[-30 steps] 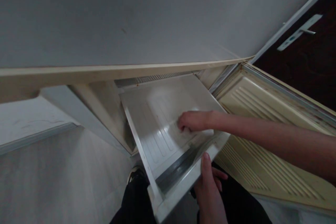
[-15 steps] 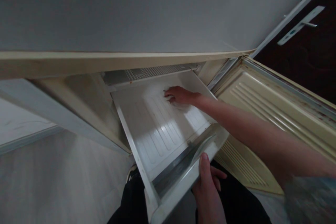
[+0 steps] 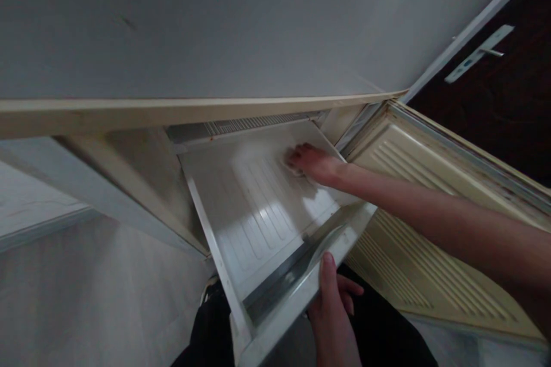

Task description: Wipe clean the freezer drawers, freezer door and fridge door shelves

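Observation:
A white ribbed drawer [image 3: 253, 206] is pulled out of an open cream fridge, tilted down toward me. My left hand [image 3: 331, 304] grips the drawer's front rim from below, thumb up on the edge. My right hand [image 3: 312, 163] reaches in from the right and rests on the drawer's floor near its back right corner. Its fingers are curled down over a small pale patch that I cannot make out, and the hand is slightly blurred.
The fridge's top edge [image 3: 172, 108] runs across the view above the drawer. Its cream ribbed door [image 3: 430, 195] stands open at the right. A dark room door with a metal handle [image 3: 477, 54] is at the upper right. Pale floor [image 3: 86, 298] lies at the left, my dark trousers [image 3: 206, 327] below.
My right hand swept from the drawer's front middle to its back, then a little to the right. My left hand has kept its grip on the front rim.

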`<action>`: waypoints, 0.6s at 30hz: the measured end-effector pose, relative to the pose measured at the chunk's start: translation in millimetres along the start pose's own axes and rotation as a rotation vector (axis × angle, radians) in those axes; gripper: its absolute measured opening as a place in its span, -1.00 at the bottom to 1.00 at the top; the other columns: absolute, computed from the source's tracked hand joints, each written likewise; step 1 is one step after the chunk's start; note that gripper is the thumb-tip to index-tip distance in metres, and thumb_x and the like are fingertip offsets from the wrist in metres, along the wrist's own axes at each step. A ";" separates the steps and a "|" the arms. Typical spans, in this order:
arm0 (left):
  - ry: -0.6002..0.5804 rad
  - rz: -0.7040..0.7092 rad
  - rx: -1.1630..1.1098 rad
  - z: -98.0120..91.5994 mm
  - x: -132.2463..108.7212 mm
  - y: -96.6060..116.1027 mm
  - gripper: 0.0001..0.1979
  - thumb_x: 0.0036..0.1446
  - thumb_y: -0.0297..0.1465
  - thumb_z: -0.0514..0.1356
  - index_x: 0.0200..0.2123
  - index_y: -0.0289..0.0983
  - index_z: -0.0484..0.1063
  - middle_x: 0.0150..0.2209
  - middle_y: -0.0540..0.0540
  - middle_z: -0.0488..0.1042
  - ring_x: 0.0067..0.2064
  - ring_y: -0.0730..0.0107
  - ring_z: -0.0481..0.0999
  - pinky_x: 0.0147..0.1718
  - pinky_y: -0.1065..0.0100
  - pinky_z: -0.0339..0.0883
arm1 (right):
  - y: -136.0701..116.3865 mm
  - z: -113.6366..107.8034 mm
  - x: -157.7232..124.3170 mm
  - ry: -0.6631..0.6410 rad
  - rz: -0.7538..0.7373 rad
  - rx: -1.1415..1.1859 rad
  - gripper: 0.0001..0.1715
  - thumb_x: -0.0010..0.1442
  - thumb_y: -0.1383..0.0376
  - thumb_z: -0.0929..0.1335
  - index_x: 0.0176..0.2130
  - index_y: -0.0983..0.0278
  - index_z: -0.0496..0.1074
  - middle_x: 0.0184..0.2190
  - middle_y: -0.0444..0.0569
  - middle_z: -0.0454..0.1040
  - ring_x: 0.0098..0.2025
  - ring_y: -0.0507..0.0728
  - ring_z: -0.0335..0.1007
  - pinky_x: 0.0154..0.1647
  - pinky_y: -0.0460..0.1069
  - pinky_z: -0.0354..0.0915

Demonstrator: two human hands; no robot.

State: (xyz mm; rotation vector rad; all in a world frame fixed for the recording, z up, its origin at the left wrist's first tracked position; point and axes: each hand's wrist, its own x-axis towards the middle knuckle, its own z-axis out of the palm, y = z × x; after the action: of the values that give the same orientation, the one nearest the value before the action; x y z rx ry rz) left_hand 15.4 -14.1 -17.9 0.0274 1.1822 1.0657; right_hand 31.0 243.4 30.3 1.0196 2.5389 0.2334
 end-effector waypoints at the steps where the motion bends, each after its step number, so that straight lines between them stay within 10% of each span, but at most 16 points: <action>1: 0.008 -0.007 0.005 -0.3 -0.2 0.2 -0.16 0.01 0.40 0.11 -0.66 -0.32 0.45 -0.55 -0.26 0.48 -0.55 0.42 0.23 -0.47 0.31 0.09 | 3.3 0.2 14.4 0.069 0.070 -0.010 -0.52 0.40 0.46 0.25 0.24 0.38 0.46 0.25 0.33 0.37 0.21 0.37 0.37 0.08 0.13 0.37; 4: 0.016 -0.021 0.016 -1.6 -0.3 0.2 -0.16 0.01 0.41 0.11 -0.66 -0.32 0.46 -0.54 -0.25 0.49 -0.52 0.41 0.23 -0.42 0.30 0.10 | 10.8 15.8 59.0 0.127 0.117 0.108 -0.34 0.43 0.33 0.32 0.43 0.41 0.22 0.45 0.31 0.12 0.41 0.37 0.18 0.32 0.16 0.29; 9: -0.009 -0.005 0.045 -3.7 -0.3 -0.6 -0.17 0.07 0.37 0.07 -0.67 -0.30 0.48 -0.60 -0.21 0.41 -0.51 0.35 0.25 -0.40 0.27 0.10 | 19.8 37.8 89.8 0.126 0.079 0.275 -0.49 0.45 0.40 0.28 0.33 0.41 0.37 0.31 0.26 0.38 0.32 0.23 0.35 0.38 0.07 0.23; 18: -0.021 -0.014 0.036 -3.2 0.3 0.7 -0.21 0.10 0.34 0.11 -0.66 -0.28 0.46 -0.57 -0.21 0.43 -0.56 0.41 0.22 -0.47 0.28 0.09 | 6.4 48.4 -36.6 -0.537 -0.277 0.341 -0.61 0.05 0.60 0.44 -0.12 0.35 0.65 -0.16 0.02 0.64 -0.13 0.12 0.51 -0.10 -0.08 0.29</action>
State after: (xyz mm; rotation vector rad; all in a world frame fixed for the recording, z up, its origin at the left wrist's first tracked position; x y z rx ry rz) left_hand 12.5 -15.0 -19.1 0.0583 1.1811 1.0294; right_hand 79.2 223.1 -1.0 0.7019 2.2136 -0.5009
